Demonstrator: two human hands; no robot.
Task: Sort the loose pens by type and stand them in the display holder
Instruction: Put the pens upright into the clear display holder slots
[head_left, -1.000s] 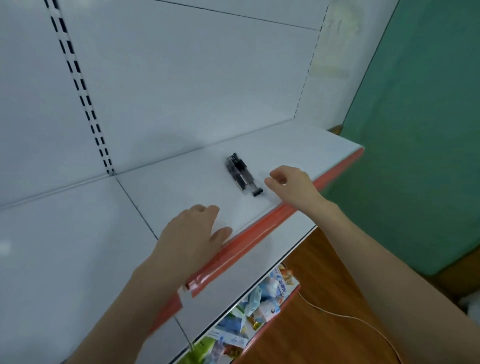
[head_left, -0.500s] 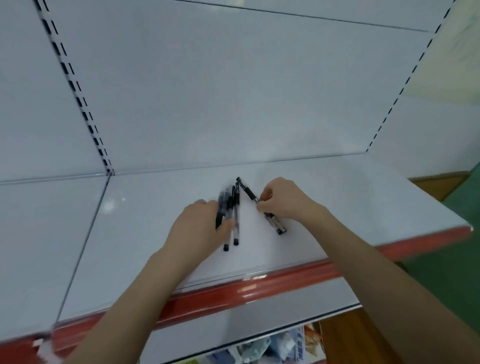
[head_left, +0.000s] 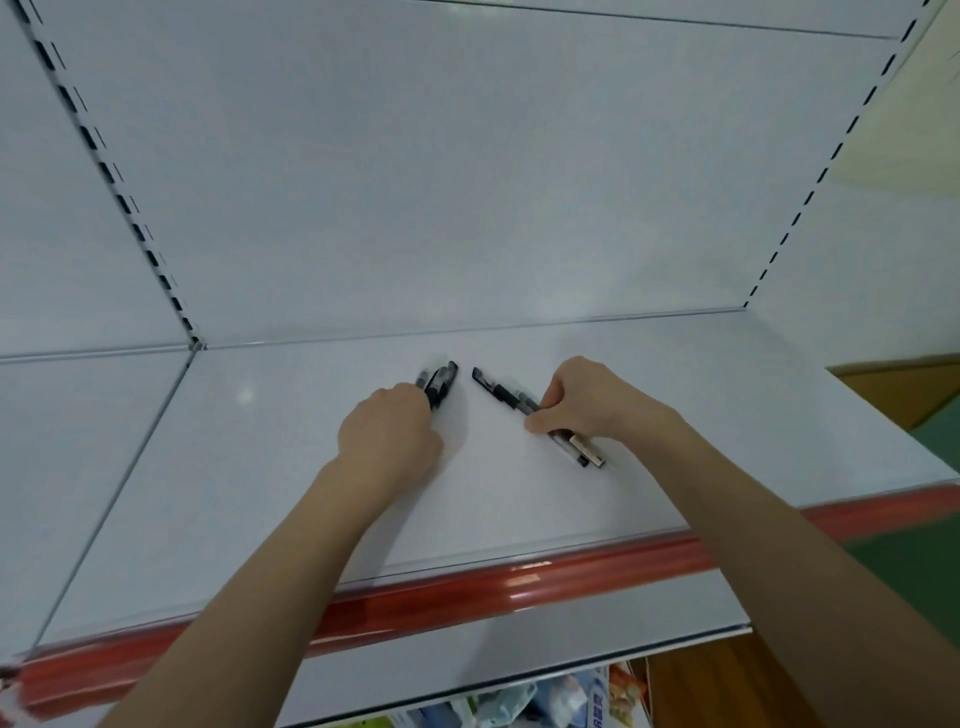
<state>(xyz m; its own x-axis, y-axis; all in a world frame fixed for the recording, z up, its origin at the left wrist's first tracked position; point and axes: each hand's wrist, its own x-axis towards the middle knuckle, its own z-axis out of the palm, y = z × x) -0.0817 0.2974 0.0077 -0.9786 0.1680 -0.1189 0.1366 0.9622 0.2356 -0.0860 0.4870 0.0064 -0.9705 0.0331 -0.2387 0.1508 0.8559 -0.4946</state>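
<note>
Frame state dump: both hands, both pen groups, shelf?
left hand: fingers curled round the left pen bundle.
left pen bundle: gripped, dark ends sticking out past the fingers; contact with the shelf unclear.
right hand: pinching the right pens mid-length.
right pens: lying diagonally on the shelf.
shelf: white, bearing the right pens.

Left hand (head_left: 387, 436), right hand (head_left: 587, 400), each gripping pens (head_left: 440, 382)
</note>
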